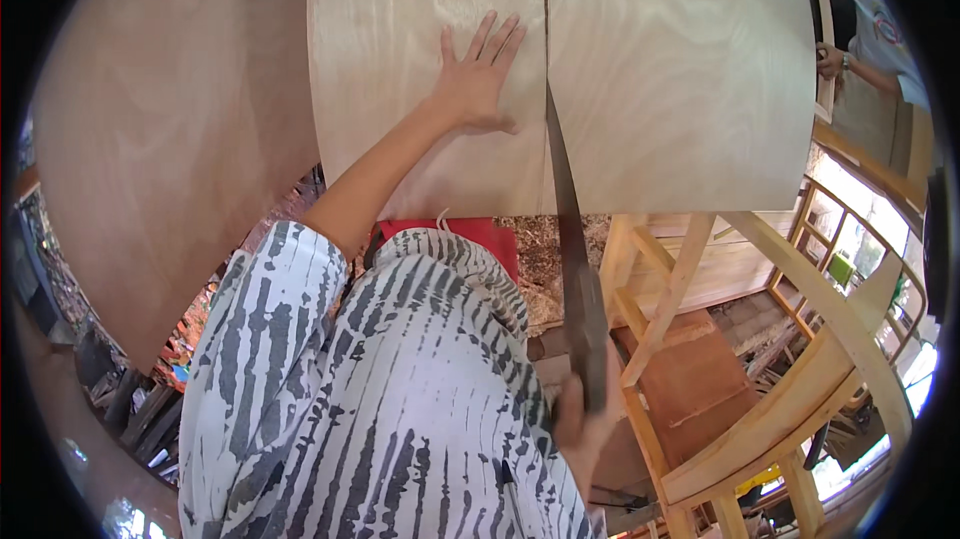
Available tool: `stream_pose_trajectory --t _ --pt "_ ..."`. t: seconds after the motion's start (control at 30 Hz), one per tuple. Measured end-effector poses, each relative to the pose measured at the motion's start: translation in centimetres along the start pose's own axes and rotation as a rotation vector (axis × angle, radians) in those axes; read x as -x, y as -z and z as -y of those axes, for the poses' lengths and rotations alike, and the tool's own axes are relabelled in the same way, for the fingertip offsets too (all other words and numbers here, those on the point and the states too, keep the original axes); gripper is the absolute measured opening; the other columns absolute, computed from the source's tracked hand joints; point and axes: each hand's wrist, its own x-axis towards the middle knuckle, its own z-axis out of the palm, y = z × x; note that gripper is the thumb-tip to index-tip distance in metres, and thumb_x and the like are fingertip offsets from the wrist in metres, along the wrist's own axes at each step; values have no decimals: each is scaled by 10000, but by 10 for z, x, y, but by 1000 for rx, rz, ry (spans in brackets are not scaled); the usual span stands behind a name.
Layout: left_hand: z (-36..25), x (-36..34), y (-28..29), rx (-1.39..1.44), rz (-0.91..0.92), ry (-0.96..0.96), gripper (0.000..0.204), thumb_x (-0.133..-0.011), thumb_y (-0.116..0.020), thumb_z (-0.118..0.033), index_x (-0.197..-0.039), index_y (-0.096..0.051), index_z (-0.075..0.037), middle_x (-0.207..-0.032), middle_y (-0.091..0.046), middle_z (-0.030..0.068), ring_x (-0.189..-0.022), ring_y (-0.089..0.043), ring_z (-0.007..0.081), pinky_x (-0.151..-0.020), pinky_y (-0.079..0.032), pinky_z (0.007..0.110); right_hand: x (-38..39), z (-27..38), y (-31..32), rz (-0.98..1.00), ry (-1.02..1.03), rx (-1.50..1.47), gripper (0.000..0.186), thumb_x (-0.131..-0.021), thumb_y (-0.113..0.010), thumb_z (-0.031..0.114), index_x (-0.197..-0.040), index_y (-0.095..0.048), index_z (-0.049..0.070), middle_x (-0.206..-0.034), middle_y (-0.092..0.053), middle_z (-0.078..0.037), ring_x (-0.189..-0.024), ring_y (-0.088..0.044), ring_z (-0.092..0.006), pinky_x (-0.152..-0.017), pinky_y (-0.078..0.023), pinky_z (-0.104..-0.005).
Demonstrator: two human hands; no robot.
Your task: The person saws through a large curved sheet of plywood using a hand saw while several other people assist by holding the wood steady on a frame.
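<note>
1 saw [575, 259] stands steeply tilted at the near edge of a pale plywood board [680, 89], its narrow tip at a thin dark line. That line splits the board into 2 sections, left and right; whether they are joined anywhere, I cannot tell. The person's 2 hands are well apart. The left hand [475, 89] lies on the left section, palm down and fingers spread, near the line. The right hand [575, 419], low and blurred, is closed around the saw's lower end; the handle itself is mostly hidden.

Beneath the board's near edge shows 1 red thing [508, 244], partly covered by the person's patterned shirt [400, 379]. To the left is 1 large brown wooden sheet [170, 129]. To the right is 1 wooden frame [780, 429] with curved rails. At the upper right, 1 other person [885, 39] shows 1 hand, at the edge of a wooden piece, with 1 watch [845, 62] on the wrist.
</note>
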Motion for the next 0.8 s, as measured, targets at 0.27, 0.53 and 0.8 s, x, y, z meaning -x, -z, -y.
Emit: stream_pose_trajectory --t 0.27,0.53,0.8 --pt "-10 0 2 8 -16 -25 1463 -587 -916 -572 -1693 -78 -109 -1780 -56 71 -1637 21 324 -1187 -8 807 -82 -39 -43 7 119 -6 513 -1054 -573 155 -1506 -464 -62 -1191 -701 -231 -970 -680 -234 -870 -536 -356" --pt "1 -6 -11 14 17 -22 1458 -597 -915 -575 -1695 -72 -116 -1780 -55 66 -1638 26 313 -1191 -7 802 -93 -32 -54 -51 230 110 531 -1025 -580 151 -1498 -473 -65 -1104 -711 -220 -836 -670 -211 -770 -542 -339" --pt "-4 -8 0 -11 -47 -37 1468 -589 -908 -592 -1696 -67 -118 -1781 -55 66 -1638 17 316 -1186 -26 806 71 -25 38 8 -100 -26 592 -956 -561 100 -1499 -451 -107 -1262 -695 -225 -1026 -697 -231 -909 -540 -353"
